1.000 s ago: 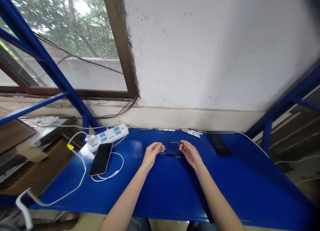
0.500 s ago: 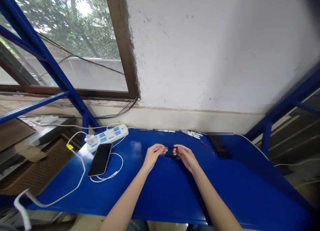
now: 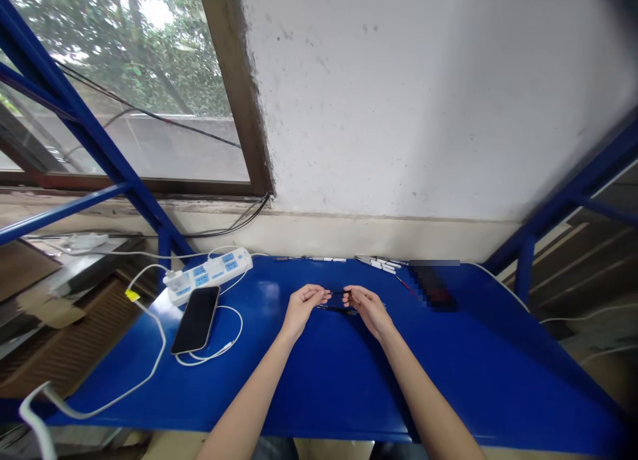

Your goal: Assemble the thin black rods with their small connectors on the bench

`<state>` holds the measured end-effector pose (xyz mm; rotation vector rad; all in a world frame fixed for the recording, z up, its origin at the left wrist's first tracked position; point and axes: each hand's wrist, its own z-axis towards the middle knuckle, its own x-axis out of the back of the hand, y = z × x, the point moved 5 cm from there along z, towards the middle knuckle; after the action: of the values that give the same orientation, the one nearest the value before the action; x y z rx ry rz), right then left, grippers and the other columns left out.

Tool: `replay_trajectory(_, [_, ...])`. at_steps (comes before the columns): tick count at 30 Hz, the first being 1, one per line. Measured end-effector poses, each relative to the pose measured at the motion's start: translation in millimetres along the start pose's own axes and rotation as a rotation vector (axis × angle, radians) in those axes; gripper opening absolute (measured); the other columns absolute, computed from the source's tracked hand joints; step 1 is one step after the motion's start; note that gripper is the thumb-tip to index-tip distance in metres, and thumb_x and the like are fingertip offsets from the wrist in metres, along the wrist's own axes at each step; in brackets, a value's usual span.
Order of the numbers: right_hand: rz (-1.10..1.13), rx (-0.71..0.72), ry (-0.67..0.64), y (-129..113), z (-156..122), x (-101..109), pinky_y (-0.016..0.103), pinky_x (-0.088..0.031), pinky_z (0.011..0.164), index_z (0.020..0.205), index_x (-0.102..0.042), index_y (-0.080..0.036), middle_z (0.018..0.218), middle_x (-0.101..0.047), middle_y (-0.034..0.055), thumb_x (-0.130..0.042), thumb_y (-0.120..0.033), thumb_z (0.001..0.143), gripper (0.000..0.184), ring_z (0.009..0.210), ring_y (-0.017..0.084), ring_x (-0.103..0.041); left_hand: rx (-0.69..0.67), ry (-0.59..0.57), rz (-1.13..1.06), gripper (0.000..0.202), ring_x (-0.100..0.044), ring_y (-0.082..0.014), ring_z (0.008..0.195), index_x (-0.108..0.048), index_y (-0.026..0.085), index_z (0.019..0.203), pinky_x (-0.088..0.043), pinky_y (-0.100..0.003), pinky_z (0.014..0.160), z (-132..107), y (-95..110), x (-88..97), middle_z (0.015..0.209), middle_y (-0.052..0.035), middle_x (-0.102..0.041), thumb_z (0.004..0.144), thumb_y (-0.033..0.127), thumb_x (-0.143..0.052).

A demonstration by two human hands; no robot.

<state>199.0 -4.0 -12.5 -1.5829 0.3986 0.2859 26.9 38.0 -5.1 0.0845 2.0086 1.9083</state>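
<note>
My left hand point(image 3: 305, 302) and my right hand point(image 3: 363, 303) meet over the middle of the blue table point(image 3: 323, 380). Both pinch a thin dark pen-like piece point(image 3: 337, 292) between their fingertips, one at each end. A second slim black pen point(image 3: 335, 308) lies on the table just below the hands. Both forearms stretch in from the near edge.
A black phone point(image 3: 196, 319) lies at the left on a white cable point(image 3: 219, 348), beside a white power strip point(image 3: 209, 274). Several small white and silver parts point(image 3: 381, 264) line the far edge by the wall. Blue frame bars point(image 3: 100, 147) stand at the left and right.
My right hand came left with the thin piece until it met my left hand; both now pinch it. The black pen on the table stayed put.
</note>
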Motion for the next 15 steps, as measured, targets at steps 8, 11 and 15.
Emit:
replay_trajectory(8, [-0.023, 0.006, 0.016, -1.9, -0.4, 0.3, 0.033, -0.048, 0.076, 0.087, -0.074, -0.019, 0.078, -0.068, 0.0058, -0.075, -0.048, 0.068, 0.035, 0.075, 0.018, -0.061, -0.009, -0.025, 0.049, 0.037, -0.070, -0.0238, 0.084, -0.065, 0.014, 0.083, -0.055, -0.035, 0.079, 0.2, -2.2, -2.3, 0.083, -0.0105, -0.074, 0.067, 0.045, -0.076])
replay_trajectory(11, [-0.055, 0.000, -0.015, -0.7, -1.7, -4.1, 0.033, -0.048, 0.075, 0.087, -0.075, -0.019, 0.079, -0.069, 0.0065, -0.076, -0.047, 0.066, 0.035, 0.076, 0.019, -0.061, -0.012, -0.038, 0.070, 0.037, -0.070, -0.0225, 0.079, -0.065, 0.014, 0.083, -0.055, -0.034, 0.076, 0.5, -4.4, -3.1, 0.081, -0.0098, -0.074, 0.067, 0.045, -0.076])
replay_trajectory(15, [-0.205, 0.009, -0.017, 1.2, -1.3, -2.8, 0.029, -0.046, 0.067, 0.085, -0.076, -0.019, 0.074, -0.069, 0.0044, -0.075, -0.044, 0.066, 0.032, 0.065, 0.015, -0.057, -0.007, -0.067, 0.086, 0.036, -0.070, -0.0221, 0.078, -0.064, 0.014, 0.083, -0.055, -0.034, 0.076, 1.7, -7.1, -3.1, 0.078, -0.0089, -0.074, 0.068, 0.045, -0.075])
